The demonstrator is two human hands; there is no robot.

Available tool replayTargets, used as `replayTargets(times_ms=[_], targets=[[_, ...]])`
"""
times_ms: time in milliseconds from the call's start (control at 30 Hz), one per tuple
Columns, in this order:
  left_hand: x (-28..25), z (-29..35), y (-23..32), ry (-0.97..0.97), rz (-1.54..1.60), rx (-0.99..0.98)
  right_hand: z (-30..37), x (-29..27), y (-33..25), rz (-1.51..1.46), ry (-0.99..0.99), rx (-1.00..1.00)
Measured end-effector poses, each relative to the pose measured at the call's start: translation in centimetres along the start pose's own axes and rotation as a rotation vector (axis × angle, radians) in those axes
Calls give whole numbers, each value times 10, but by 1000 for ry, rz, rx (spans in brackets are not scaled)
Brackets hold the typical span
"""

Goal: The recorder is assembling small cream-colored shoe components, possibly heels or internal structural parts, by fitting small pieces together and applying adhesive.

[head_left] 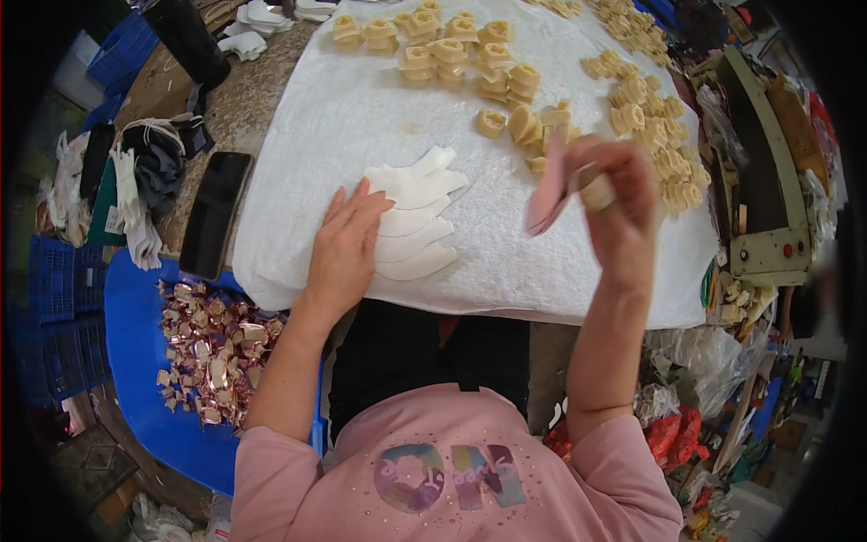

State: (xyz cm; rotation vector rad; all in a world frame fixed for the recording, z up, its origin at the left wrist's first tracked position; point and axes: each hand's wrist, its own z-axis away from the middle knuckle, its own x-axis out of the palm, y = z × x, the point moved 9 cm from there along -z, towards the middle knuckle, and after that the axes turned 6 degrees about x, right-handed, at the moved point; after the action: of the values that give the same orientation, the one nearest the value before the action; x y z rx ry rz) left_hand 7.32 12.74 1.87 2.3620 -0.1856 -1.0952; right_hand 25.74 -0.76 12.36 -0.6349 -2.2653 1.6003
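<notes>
My left hand [346, 242] lies flat with its fingers stretched out, the fingertips resting on the left ends of several thin white cut pieces [411, 226]. These wavy-edged pieces overlap in a fan on the white cloth [352, 108]. Raised over the right half of the cloth, my right hand [623, 194] is closed on a flat pink piece [547, 200], smeared by motion. Something cream-coloured [596, 192] shows at its fingers; whether it is a finger wrap or a held piece, I cannot tell. Small stacks of cream curled pieces [449, 56] stand beyond my hands.
More cream pieces [668, 135] are heaped along the right side. A black phone [215, 215] lies left of the cloth, below a dark cylinder [187, 41]. At lower left, a blue tub [144, 361] holds shiny pinkish pieces [217, 348]. A green metal machine [768, 253] stands at right.
</notes>
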Motion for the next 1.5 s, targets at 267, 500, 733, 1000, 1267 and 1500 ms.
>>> replayTargets(times_ms=[267, 500, 733, 1000, 1267, 1500], targets=[[0, -10, 42, -127, 671, -268, 43, 68, 16, 213, -230, -54], [36, 9, 61, -165, 1235, -620, 58, 88, 0, 334, -238, -238], [31, 14, 36, 78, 1296, -694, 70, -8, -7, -418, 263, -178], [26, 17, 45, -26, 1074, -596, 62, -3, 41, 330, 241, 121], [21, 19, 59, -45, 915, -464, 49, 22, 53, 900, 189, -68], [4, 19, 47, 141, 977, -537, 53, 18, 93, 658, 64, 232]])
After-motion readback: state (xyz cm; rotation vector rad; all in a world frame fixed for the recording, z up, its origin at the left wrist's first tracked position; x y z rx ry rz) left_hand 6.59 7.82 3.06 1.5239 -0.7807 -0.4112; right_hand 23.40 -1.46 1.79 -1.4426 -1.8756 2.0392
